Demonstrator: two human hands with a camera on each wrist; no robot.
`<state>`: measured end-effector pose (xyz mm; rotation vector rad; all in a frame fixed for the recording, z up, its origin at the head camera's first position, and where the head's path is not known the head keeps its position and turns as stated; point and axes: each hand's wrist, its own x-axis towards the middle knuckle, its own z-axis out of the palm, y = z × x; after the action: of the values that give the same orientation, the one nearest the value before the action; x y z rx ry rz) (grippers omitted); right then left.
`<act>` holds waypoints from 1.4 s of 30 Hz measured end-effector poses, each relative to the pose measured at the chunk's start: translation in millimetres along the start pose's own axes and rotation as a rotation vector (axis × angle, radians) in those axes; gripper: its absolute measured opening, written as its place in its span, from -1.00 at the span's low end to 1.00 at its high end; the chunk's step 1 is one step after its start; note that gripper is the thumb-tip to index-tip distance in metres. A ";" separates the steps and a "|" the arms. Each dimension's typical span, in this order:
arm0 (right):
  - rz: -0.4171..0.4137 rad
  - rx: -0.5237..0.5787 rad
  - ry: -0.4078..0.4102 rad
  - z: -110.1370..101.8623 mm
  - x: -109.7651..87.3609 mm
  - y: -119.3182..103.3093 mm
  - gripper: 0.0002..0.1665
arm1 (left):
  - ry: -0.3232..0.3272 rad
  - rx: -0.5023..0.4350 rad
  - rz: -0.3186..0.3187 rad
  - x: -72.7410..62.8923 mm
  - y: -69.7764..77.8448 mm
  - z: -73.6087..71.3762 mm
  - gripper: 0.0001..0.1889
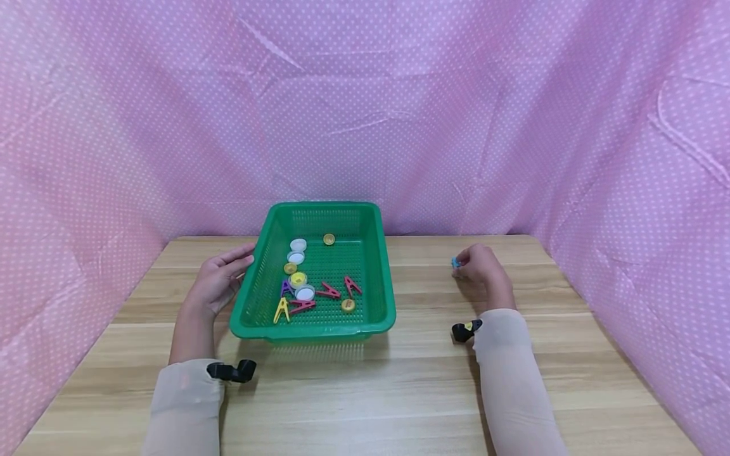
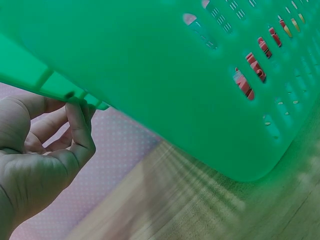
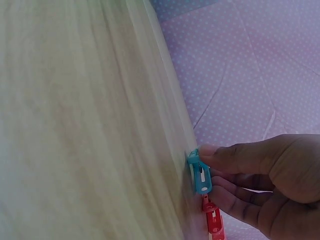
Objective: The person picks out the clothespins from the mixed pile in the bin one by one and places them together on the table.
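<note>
My left hand [image 1: 215, 282] holds the left rim of a green plastic basket [image 1: 381, 320]; in the left wrist view its thumb and fingers pinch the rim's edge. On the right of the table, my right hand [image 1: 479, 263] pinches a blue clothespin [image 3: 201, 175] between thumb and fingers. Just below it in the right wrist view is a red clothespin [image 3: 215, 220], close by the fingertips and hidden by the hand in the head view. Inside the basket lie red clothespins [image 1: 302, 306], a yellow clothespin [image 1: 282, 310] and a purple clothespin [image 1: 285, 287].
Several round caps share the basket: white caps [image 1: 305, 292], gold caps [image 1: 348, 305] and a yellow one [image 1: 298, 279]. The wooden table [image 1: 422, 380] ends at a pink dotted curtain [image 1: 365, 126] behind and at both sides.
</note>
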<state>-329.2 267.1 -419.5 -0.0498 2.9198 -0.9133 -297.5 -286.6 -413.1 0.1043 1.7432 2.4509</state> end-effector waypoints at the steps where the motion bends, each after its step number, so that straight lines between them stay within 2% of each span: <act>1: 0.002 -0.002 -0.002 -0.8 -0.5 0.0 -0.56 | 0.001 -0.001 -0.001 0.1 0.1 0.1 -0.63; 10: 0.007 0.000 0.002 -9.6 -1.0 0.2 -0.47 | 0.012 0.012 -0.005 1.1 -0.2 -0.4 -0.63; 17: -0.040 0.042 0.031 -15.3 2.4 -9.1 -0.44 | 0.005 0.007 -0.002 2.0 -1.1 -2.2 -0.63; 22: -0.047 0.097 0.026 -18.9 2.3 -25.6 -0.45 | -0.001 -0.005 -0.002 1.1 -0.5 -1.3 -0.64; 37: -0.230 -0.054 0.071 -27.6 10.0 -88.2 -0.47 | -0.003 -0.002 0.002 0.0 -1.1 -0.9 -0.68; 42: -0.275 -0.119 0.062 -25.8 10.8 -108.4 -0.47 | -0.002 0.006 0.009 -0.4 -1.2 -0.9 -0.68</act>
<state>-341.4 192.1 -337.3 -0.4480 3.0739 -0.7829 -297.2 -287.1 -414.5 0.1154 1.7530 2.4505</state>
